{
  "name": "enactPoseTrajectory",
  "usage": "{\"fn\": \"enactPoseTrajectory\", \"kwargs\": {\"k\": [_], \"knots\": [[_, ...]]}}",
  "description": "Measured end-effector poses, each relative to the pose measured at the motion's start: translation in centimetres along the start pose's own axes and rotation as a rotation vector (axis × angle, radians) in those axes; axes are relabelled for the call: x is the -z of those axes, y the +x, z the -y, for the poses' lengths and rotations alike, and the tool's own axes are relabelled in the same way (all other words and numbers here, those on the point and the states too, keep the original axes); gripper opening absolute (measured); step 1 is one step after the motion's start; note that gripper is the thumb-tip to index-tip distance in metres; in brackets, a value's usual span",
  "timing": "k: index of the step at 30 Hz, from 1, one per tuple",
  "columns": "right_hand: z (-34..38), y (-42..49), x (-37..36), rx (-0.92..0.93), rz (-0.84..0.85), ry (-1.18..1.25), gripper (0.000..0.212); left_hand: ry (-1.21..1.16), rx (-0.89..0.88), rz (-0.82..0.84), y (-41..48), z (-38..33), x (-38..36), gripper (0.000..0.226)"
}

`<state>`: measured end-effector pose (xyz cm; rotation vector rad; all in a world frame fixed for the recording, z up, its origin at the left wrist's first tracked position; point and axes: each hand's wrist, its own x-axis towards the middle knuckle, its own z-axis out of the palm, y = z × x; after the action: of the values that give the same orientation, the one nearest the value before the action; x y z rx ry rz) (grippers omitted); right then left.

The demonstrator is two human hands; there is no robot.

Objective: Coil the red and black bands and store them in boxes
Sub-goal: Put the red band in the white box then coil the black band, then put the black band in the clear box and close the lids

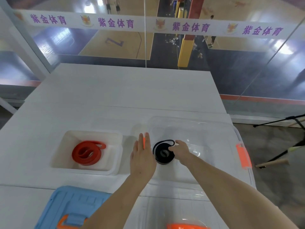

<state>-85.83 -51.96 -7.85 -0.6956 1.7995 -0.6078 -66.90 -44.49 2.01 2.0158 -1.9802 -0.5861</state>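
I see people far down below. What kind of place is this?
Probably a sports hall: a basketball court lies beyond the glass, and exercise bands, one red band, one black band, sit in boxes.

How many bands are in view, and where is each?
2. The red band lies coiled in the white box on the left. The black band sits coiled in the clear box on the right, with the right hand on it. None seems hidden.
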Motion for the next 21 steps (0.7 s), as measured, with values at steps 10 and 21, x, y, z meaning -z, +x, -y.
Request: {"fn": "enactPoseTrajectory", "kwargs": {"k": [10,21], "knots": [[1.9,-5.3,2.4,0.128,0.039,-0.134,0.046,-0.037,-0.03,0.091,-0.6,0.5,2.3,0.079],[0.4,-22.5,5.6,0.865,-0.325,-0.678,0.027,0.079,-0.22,-0.024,-10.7,1.0,4.2,0.059]]}}
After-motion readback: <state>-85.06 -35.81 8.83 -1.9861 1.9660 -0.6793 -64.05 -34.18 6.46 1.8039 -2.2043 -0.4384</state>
